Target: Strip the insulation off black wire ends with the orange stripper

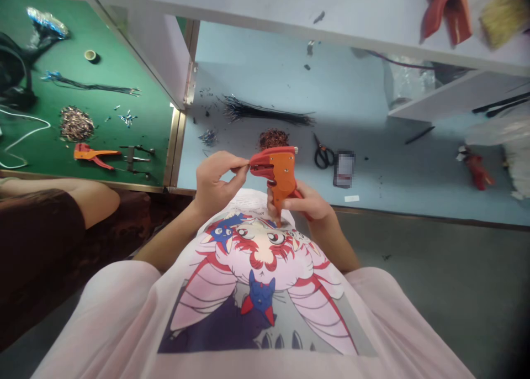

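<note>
My right hand (312, 202) is wrapped round the handles of an orange and red wire stripper (284, 172), held upright in front of my shirt at the table's edge. Its red jaws point left. At the jaw opening, the thumb and forefinger of my left hand (217, 183) are pinched together on a thin dark wire; most of it is hidden by the fingers. Behind the stripper lies a heap of small copper-brown scraps (274, 138). Farther back, a bundle of black wires (269, 112) stretches across the blue tabletop (248, 75).
Black-handled scissors (323, 153) and a phone (344, 169) lie right of the stripper. A shelf (265, 9) overhangs the back. On the left, a divider (157, 53) separates a green table (37, 158) holding another stripper (97, 155); another person's arm (78, 194) rests by it.
</note>
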A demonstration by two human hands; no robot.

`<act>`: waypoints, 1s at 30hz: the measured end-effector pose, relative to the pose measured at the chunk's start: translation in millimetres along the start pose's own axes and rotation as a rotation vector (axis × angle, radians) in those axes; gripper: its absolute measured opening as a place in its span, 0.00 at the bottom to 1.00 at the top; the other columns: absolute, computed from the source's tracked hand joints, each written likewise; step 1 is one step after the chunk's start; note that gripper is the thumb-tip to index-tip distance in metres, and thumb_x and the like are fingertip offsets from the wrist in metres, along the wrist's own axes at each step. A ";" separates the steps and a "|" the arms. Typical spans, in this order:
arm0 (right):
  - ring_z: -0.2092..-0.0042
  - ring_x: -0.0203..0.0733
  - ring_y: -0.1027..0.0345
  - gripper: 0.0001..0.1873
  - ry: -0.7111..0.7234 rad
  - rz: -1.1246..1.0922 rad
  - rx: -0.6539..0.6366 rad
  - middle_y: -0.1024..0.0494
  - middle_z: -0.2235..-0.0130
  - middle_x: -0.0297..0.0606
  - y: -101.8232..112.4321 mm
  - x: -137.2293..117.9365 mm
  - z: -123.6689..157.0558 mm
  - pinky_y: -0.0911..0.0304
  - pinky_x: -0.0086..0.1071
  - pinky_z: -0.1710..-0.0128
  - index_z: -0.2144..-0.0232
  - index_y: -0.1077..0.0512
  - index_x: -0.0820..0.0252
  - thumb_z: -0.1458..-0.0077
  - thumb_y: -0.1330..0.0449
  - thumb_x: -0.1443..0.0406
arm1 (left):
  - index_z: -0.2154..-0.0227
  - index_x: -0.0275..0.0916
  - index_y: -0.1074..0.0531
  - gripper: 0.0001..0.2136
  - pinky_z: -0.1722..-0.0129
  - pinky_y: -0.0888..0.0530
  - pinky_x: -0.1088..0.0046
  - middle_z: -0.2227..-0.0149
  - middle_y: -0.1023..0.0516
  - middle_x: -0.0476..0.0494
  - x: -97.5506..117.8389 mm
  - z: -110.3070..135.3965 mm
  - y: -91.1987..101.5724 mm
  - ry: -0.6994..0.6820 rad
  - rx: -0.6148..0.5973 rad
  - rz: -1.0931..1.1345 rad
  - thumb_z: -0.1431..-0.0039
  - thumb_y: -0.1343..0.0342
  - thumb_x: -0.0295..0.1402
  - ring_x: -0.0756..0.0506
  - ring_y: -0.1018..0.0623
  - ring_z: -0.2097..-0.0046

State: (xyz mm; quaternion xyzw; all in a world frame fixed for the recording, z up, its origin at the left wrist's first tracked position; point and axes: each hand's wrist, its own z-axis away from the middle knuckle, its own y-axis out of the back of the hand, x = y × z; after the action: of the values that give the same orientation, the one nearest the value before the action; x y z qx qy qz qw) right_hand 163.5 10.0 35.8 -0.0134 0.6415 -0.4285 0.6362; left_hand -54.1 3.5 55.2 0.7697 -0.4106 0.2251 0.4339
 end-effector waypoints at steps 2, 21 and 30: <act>0.73 0.36 0.30 0.17 0.003 0.016 -0.006 0.26 0.72 0.37 -0.2 0.1 -0.4 0.33 0.30 0.75 0.63 0.33 0.66 0.47 0.37 0.58 | 0.72 0.40 0.26 0.03 0.67 0.29 0.74 0.74 0.22 0.50 0.3 -0.2 0.2 -0.002 -0.003 -0.018 0.45 0.44 0.28 0.52 0.26 0.71; 0.65 0.40 0.32 0.31 0.050 -0.022 -0.029 0.28 0.63 0.40 7.3 7.3 0.0 0.33 0.36 0.65 0.51 0.37 0.63 0.54 0.35 0.55 | 0.70 0.39 0.25 0.03 0.74 0.34 0.79 0.74 0.26 0.50 -7.4 4.1 -5.4 0.185 0.062 0.077 0.44 0.43 0.29 0.54 0.30 0.74; 0.46 0.46 0.39 0.26 0.101 0.520 0.295 0.32 0.47 0.43 14.4 1.8 5.4 0.45 0.45 0.44 0.48 0.35 0.56 0.51 0.42 0.70 | 0.68 0.40 0.25 0.05 0.72 0.33 0.78 0.73 0.27 0.50 -13.0 4.4 -3.7 0.231 0.128 0.053 0.41 0.46 0.32 0.54 0.30 0.72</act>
State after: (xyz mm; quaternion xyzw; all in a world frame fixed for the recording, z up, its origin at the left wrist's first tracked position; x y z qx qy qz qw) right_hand 175.3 15.3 27.2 0.2650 0.5850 -0.3400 0.6870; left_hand -58.4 6.5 42.0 0.7536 -0.3631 0.3493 0.4222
